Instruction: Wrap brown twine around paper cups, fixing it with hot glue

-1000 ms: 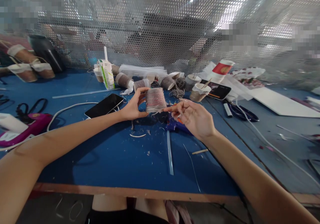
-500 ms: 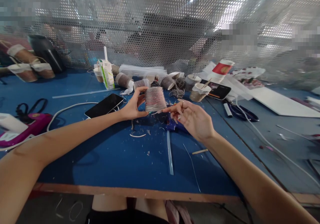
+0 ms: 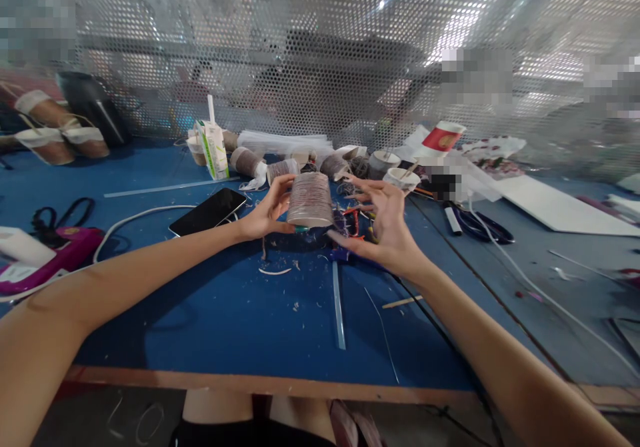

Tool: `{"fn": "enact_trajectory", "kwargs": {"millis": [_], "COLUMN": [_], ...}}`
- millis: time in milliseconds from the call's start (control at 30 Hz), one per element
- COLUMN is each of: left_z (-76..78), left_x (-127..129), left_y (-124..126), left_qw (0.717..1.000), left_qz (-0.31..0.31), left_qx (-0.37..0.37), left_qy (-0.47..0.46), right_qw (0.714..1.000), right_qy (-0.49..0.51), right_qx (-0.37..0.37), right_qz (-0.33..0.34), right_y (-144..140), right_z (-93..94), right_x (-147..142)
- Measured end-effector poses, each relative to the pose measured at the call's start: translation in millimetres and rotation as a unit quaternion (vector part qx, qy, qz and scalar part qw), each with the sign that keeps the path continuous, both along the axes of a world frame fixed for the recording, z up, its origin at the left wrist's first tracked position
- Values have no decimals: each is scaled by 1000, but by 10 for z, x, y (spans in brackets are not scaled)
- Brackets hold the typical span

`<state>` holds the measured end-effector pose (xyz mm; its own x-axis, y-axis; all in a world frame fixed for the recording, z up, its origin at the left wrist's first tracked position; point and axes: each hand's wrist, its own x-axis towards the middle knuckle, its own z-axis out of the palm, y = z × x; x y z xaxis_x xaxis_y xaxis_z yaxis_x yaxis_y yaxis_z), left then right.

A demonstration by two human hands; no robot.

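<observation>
The left hand (image 3: 265,215) pinches a twine-wrapped cup (image 3: 310,199) by its rim, raised above the blue table (image 3: 225,307) — so its side stays free. The right hand (image 3: 385,224) hovers just beside it, fingers spread.

Both forearms stretched forward, left hand (image 3: 267,212) fingers curled in a grip, right hand (image 3: 387,224) fingers spread wide

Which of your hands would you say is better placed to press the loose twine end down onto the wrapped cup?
Probably the right hand: it is open beside the wrapped cup, fingers spread and free. The left hand is occupied, its grip holding the cup above the blue table.
</observation>
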<state>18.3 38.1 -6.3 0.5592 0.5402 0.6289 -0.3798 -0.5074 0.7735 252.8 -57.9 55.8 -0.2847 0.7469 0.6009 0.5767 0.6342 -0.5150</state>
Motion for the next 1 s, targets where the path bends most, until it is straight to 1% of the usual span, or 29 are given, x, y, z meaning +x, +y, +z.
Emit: {"fn": "enact_trajectory", "kwargs": {"millis": [33,100,200,267,333,467,567,633,733,833,900,933,1000], "left_z": [10,27,46,51,51,44,47,56,72,73,60,50,30], "left_x": [-1,-4,-9,-8,-4,8,11,9,4,-3,-2,1,10], "left_y": [-17,-47,-76,-87,-97,-131,-166,-185,-198,-184,-163,-152,-131], "left_qw": [1000,999,996,995,995,994,988,987,985,979,974,972,970], "left_qz": [-9,-29,-57,-66,-51,25,66,78,96,143,187,206,228], "left_qx": [-5,-16,-19,-11,5,73,106,110,115,124,119,110,84], "left_qy": [7,25,59,79,85,77,86,90,90,73,50,39,24], "right_qw": [999,998,998,997,998,995,990,989,991,994,993,990,975], "right_qy": [-37,-58,-25,7,9,-58,-105,-117,-107,-96,-116,-134,-175], "right_qx": [12,13,-16,-25,-2,82,99,88,76,52,-2,-41,-117], "right_qz": [13,34,61,75,68,22,4,-3,-10,-10,-22,-33,-63], "right_y": [5,36,108,136,132,70,34,18,4,4,13,19,33], "right_z": [-32,-110,-218,-251,-245,-181,-156,-149,-115,-22,65,108,178], "right_x": [-15,-38,-54,-53,-47,-34,-44,-64,-79,-1,114,181,301]}}
